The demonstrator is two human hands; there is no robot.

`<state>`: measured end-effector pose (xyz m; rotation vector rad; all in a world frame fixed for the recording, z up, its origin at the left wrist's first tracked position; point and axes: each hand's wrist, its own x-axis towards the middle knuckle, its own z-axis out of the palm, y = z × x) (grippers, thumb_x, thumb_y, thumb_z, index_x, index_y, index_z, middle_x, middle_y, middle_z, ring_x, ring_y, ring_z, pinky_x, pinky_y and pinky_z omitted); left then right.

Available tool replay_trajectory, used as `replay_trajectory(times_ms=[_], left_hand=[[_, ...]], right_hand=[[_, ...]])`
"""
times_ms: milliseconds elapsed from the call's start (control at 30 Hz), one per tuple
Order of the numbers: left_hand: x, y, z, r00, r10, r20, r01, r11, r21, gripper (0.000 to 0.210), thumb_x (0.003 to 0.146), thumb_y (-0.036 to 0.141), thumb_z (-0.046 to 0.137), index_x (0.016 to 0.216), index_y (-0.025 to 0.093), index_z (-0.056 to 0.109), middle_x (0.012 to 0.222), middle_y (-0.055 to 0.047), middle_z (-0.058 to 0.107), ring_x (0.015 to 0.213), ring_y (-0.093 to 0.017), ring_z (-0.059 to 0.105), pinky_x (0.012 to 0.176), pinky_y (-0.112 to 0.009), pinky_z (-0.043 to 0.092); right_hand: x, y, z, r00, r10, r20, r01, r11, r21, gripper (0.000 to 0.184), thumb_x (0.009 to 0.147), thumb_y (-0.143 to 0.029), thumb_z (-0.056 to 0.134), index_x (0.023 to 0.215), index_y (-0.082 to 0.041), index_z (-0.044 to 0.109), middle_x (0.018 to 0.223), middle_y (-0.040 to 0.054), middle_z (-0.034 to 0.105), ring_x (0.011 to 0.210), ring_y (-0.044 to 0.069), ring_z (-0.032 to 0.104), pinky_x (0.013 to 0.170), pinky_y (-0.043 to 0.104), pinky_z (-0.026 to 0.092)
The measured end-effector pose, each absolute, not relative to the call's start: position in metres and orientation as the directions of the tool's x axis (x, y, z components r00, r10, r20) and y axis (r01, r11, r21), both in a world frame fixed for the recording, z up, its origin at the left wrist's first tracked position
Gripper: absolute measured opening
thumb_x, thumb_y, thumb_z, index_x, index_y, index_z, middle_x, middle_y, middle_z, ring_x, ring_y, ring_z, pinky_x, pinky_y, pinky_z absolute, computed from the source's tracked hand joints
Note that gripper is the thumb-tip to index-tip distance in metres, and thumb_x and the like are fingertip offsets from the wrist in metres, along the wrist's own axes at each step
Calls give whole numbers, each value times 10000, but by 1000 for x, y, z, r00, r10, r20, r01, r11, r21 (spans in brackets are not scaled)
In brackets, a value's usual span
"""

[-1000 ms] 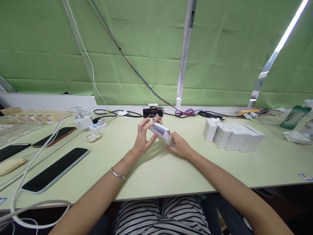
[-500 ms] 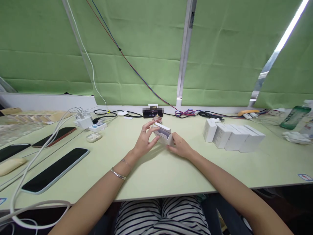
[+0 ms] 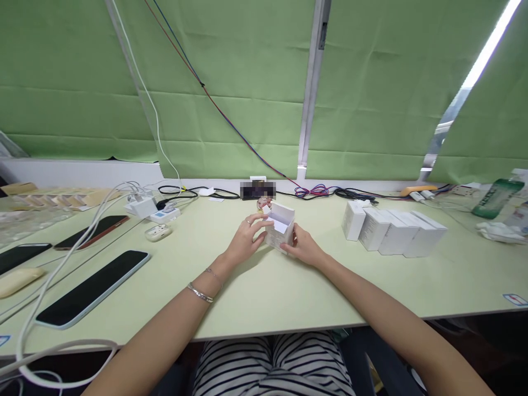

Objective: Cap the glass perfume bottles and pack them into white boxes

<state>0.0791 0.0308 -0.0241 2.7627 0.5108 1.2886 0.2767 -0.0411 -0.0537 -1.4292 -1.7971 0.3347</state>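
A small white cardboard box [image 3: 277, 237] stands at the middle of the table with its lid raised at the back and side flaps up. Its inside, as far as it shows, looks pale and plain. My right hand [image 3: 307, 246] grips the box's right side, thumb at the front and fingers partly hidden behind it. At the left side, my left hand [image 3: 248, 237] holds the box near its top edge, fingertips over the left flap and thumb against the front.
Several closed white boxes [image 3: 394, 232] stand in a row to the right. Phones [image 3: 97, 287], cables and chargers [image 3: 142, 205] lie at left. A black digital clock [image 3: 258, 191] sits at the back, and a green bottle [image 3: 498, 197] is far right.
The box's lid has swung up and back, so more of the inside shows. The box has tipped more upright, and my left fingers have moved down slightly onto its left edge.
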Motion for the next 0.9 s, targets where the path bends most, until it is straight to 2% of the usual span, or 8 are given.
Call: replay_trajectory(times_ms=[167,333,433,533,633,733,833,900], left_hand=[[80,31,-25,661,325,676,288,-942,172,386,822,133,445,1179,275,474,1259,-62,456,1140,-194,459,950,-405,412],[80,31,-25,675,339,656,302,-937,174,404,826,147,433,1208,279,447,1295,-58,433,1186,-205,416,971,-415,384],[81,30,-26,654,389,649,324,-919,224,540,815,178,453,1323,232,280,1341,-101,364,1215,-223,385,988,-429,358],[79,32,-28,613,527,589,424,-848,317,655,808,233,466,1368,162,135,1336,-158,347,1180,-240,424,962,-426,375],[75,35,-31,613,674,412,589,-738,330,617,799,281,467,1337,101,224,1318,-192,371,1194,-288,401,967,-446,355],[72,39,-34,597,771,220,717,-636,284,587,793,333,465,1297,78,306,1348,-211,342,1270,-324,285,993,-463,307],[71,41,-39,585,807,82,775,-586,238,521,822,388,400,1261,109,364,1364,-197,337,1305,-308,229,1011,-463,262],[71,43,-42,594,803,46,780,-589,213,486,846,403,339,1246,130,385,1360,-180,351,1305,-286,240,1022,-446,242]], right_hand=[[278,-41,-54,-22,919,393,680,302,-668,424,738,-338,561,1097,-168,415,937,63,581,758,156,541,631,284,444],[279,-39,-54,6,910,415,716,286,-637,377,734,-355,541,1040,-168,424,895,51,575,708,146,530,602,271,428],[289,-33,-54,90,887,453,777,222,-589,314,720,-352,525,960,-172,433,837,36,562,691,154,521,610,282,417],[308,-26,-56,248,844,475,817,81,-572,265,706,-347,509,892,-178,422,815,38,546,721,182,525,639,306,414],[330,-19,-60,427,774,467,800,-82,-594,254,700,-339,498,877,-182,408,854,66,545,791,221,532,674,331,416],[348,-17,-63,567,686,457,758,-217,-615,257,705,-320,497,896,-174,405,917,116,546,875,261,531,716,352,415],[358,-16,-66,626,622,470,730,-255,-634,269,705,-307,514,913,-168,413,939,141,546,924,283,524,758,366,409],[361,-16,-68,634,605,482,723,-245,-646,294,703,-308,526,935,-165,417,955,146,546,952,293,512,784,377,403]])
